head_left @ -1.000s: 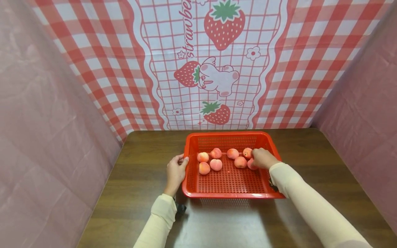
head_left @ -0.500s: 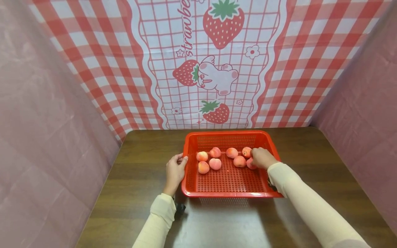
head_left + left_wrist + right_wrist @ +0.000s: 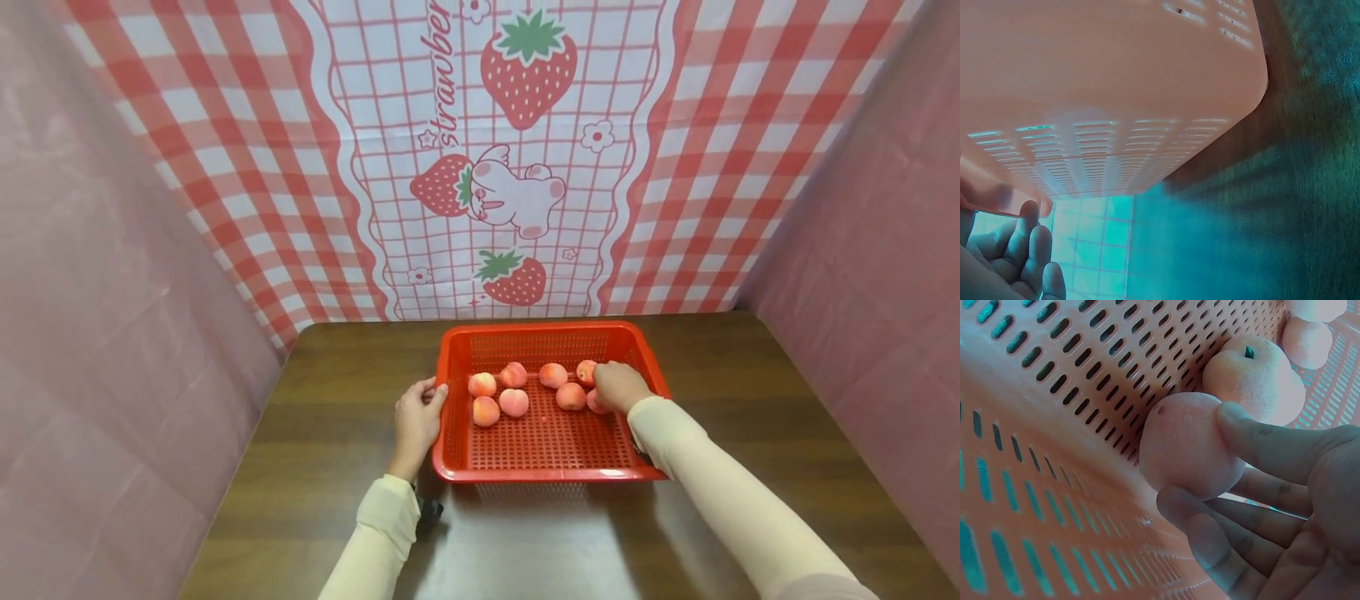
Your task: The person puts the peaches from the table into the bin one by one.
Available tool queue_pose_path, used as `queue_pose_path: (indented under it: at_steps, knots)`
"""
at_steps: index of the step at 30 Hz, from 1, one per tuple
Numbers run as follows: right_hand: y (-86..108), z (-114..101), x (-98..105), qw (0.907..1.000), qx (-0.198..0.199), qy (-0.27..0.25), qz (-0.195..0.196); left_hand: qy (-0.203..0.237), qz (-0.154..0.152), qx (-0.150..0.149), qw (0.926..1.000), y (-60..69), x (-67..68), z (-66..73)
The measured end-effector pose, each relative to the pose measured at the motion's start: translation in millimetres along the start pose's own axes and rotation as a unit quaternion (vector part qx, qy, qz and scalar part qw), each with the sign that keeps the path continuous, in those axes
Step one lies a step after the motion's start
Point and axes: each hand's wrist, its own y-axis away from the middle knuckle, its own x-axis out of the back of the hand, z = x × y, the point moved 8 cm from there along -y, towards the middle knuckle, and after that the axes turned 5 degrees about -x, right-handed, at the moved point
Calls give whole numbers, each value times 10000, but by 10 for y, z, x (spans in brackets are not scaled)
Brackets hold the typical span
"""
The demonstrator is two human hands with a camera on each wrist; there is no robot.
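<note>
A red plastic basket (image 3: 540, 476) with slotted walls stands on the table, and several peaches lie in its far half. At its left rim, my left hand (image 3: 417, 421) grips the edge, the thumb on the rim and curled fingers (image 3: 1039, 247) beside the outer wall. My right hand (image 3: 621, 387) reaches inside at the right end. In the right wrist view it pinches a peach (image 3: 1188, 447) between the thumb and fingers, near a basket corner. Another peach (image 3: 1250, 378) with a green stem spot lies just beyond. One peach (image 3: 596, 402) is partly hidden under the right hand.
The brown wooden table (image 3: 330, 475) extends around the basket. A checked strawberry-print cloth (image 3: 517, 183) hangs behind it, with pink cloth on both sides. Four-sided basket walls rise close around the right hand.
The head view has shifted slightly, moving everything a little left in the picture. Both hands and the peaches keep their places relative to the basket.
</note>
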Motion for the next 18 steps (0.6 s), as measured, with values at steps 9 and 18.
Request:
queue_pose_path:
  at_steps: [9,18]
  knots:
    - [-16,24,-71,9991,-186,-348,-129,-81,-24,-10,10000,0,19,-20]
    - [-14,57,-67,9975,-344,-507,-353,-110,-25,39,9999,2,-5,-23]
